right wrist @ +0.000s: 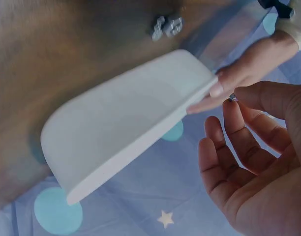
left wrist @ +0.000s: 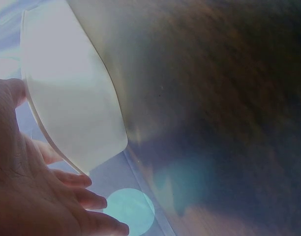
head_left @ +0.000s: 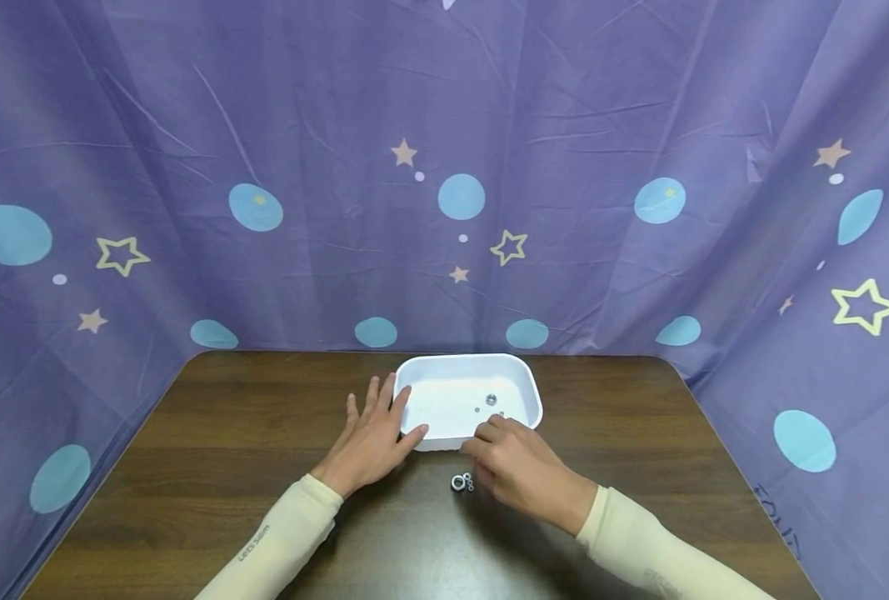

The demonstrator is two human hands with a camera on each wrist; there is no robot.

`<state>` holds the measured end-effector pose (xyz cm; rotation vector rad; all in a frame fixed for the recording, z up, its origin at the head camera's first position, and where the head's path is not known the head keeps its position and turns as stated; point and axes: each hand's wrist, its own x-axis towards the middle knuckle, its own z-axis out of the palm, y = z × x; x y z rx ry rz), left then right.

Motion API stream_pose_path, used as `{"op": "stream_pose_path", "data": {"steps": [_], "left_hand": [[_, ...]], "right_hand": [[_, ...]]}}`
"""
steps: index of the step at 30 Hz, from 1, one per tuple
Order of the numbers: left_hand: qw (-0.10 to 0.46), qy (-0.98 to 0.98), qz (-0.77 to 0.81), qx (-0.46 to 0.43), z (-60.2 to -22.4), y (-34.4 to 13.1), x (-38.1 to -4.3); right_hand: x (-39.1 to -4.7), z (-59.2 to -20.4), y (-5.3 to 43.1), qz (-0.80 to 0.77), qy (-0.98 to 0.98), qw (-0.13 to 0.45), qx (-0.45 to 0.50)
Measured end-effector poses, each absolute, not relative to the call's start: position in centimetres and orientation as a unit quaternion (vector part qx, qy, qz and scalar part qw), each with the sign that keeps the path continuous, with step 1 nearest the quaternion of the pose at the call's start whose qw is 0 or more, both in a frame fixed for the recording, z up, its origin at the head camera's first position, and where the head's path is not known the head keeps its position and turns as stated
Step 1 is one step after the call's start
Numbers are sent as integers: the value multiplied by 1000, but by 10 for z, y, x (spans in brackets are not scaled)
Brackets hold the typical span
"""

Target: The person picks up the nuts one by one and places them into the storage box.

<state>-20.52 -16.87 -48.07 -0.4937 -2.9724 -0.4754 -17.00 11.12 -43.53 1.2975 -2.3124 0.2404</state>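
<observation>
A white tray [head_left: 444, 443] stands on the table, with a larger hex nut [head_left: 491, 400] and a couple of tiny metal pieces lying inside. My left hand [head_left: 369, 442] rests at its left end, fingers spread and straight, the thumb at the near rim. Over the tray's near right edge is my right hand [head_left: 515, 467], pinching a small metal nut [right wrist: 232, 97] between thumb and a fingertip; its other fingers are loosely bent. On the table in front of the tray sits a little group of nuts, a larger nut [head_left: 457, 482] beside several smaller ones.
The brown wooden table [head_left: 249, 433] extends to both sides of the tray. Behind it and along the sides hangs a purple curtain [head_left: 579, 250] with stars and blue dots, close to the tray's far side.
</observation>
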Motion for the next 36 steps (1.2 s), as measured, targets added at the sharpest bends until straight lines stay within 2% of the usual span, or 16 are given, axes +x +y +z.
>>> {"op": "stream_pose_path", "data": {"steps": [13, 24, 36], "left_hand": [[52, -973, -157, -162, -480, -168, -204], [62, -972, -156, -162, -481, -168, -204], [56, -973, -155, -161, -480, -167, -203]], "right_hand": [[-192, -414, 110, 109, -859, 229, 445], [-222, -420, 110, 140, -877, 185, 420], [-259, -439, 110, 129, -889, 175, 403]]}}
